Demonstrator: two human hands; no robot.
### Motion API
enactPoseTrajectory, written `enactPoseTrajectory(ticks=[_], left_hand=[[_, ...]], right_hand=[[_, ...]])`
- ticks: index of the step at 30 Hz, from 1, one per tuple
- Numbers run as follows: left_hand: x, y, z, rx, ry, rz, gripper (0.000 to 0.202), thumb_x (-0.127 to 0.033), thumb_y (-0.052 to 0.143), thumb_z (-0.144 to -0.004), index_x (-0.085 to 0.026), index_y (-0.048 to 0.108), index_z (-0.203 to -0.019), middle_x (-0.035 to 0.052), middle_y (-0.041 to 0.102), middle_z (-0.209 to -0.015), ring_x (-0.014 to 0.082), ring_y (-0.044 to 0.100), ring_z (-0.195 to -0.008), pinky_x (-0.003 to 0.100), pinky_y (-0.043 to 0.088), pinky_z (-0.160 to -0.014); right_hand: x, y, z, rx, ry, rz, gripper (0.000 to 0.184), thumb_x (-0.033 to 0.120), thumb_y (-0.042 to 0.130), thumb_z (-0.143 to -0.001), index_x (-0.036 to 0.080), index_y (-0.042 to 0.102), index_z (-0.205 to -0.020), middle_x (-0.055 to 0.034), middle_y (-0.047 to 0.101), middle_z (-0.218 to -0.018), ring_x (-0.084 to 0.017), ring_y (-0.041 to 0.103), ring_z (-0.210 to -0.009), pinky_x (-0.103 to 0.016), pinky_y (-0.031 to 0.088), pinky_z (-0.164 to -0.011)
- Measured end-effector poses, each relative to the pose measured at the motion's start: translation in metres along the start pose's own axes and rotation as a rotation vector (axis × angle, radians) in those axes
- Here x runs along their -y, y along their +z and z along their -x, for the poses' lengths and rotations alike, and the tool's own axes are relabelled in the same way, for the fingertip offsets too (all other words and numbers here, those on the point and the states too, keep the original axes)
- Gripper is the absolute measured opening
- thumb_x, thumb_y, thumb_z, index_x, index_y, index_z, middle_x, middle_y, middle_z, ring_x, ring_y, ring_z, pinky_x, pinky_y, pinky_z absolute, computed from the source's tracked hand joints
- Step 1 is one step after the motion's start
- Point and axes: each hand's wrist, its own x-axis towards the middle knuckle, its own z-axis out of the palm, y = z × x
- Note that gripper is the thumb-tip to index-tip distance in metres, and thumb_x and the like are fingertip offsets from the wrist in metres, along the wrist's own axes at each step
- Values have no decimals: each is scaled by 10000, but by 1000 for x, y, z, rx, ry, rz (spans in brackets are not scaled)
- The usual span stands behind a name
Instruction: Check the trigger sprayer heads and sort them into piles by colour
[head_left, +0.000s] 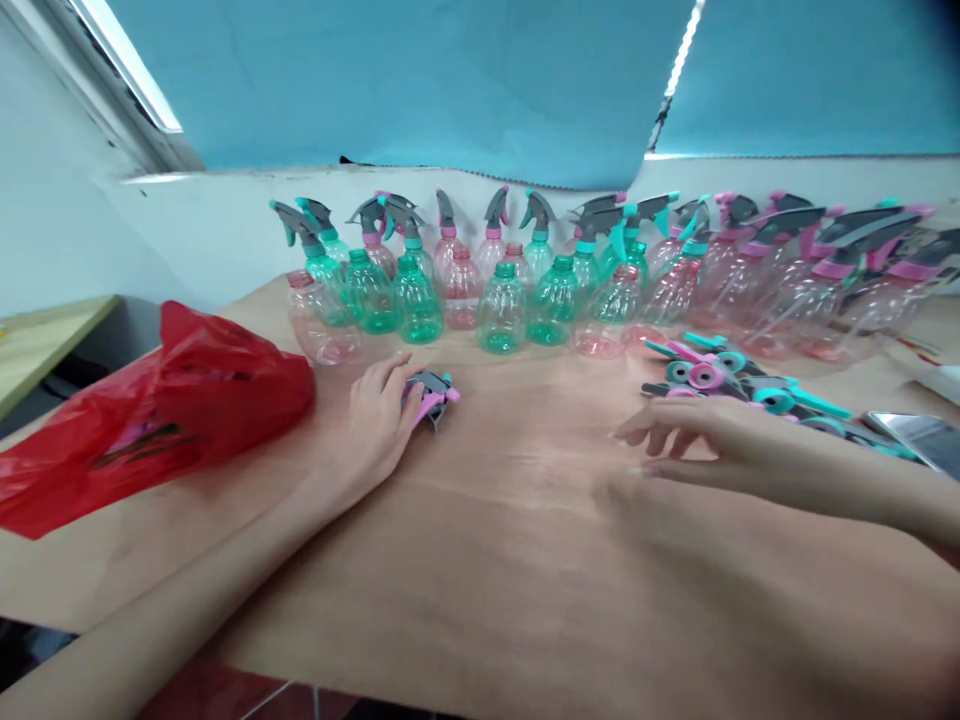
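Observation:
My left hand [377,412] rests low on the table, its fingers and thumb curled round a grey-and-pink spray trigger head [435,393]. Part of that head is hidden behind the fingers. To the right, my right hand [686,438] hangs just above the tabletop with its fingers apart and nothing in them. Close behind it lies a pile of loose spray trigger heads [705,375] in grey, pink and turquoise. Open-necked bottles, such as a clear green one [418,305] and a pink one [609,315], stand uncapped in the front row.
Behind them are several bottles fitted with trigger heads, including a pink one [739,285]. A red plastic bag [225,385] lies at the left. A phone [919,440] is at the right, and a blue covering [420,90] hangs behind the wooden table [480,560].

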Motion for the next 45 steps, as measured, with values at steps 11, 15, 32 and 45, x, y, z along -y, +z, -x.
enactPoseTrajectory(ticks=[11,15,32,45], left_hand=[[-104,16,-26,20,511,171,162,-145,494,-887,-155,549,-1040,107,588,-1123,238,548,-1046,409,446,-888],[-132,46,-36,153,571,310,163,-153,471,-898,-148,536,-1047,105,588,-1086,223,548,-1003,395,465,-875],[-151,109,-67,281,393,436,298,-165,560,-847,-175,493,-1136,81,544,-1105,214,537,-1049,385,471,-906],[-128,66,-44,112,433,513,278,-387,620,-827,-214,569,-1039,70,668,-958,248,611,-945,421,466,-873]], right_hand=[[-70,-28,0,-290,115,402,468,519,566,-786,188,625,-1111,-169,533,-1114,-348,522,-1015,-481,469,-795],[-78,-28,2,-270,83,456,466,469,623,-762,201,614,-1143,-151,510,-1115,-331,495,-1032,-473,444,-835],[-68,-15,-22,-331,-138,383,177,224,514,-887,114,596,-1000,-123,547,-981,-248,529,-915,-380,442,-770],[-13,-10,-23,-219,-434,-117,324,368,559,-885,177,530,-1146,-50,626,-1075,-158,575,-962,-288,452,-833]])
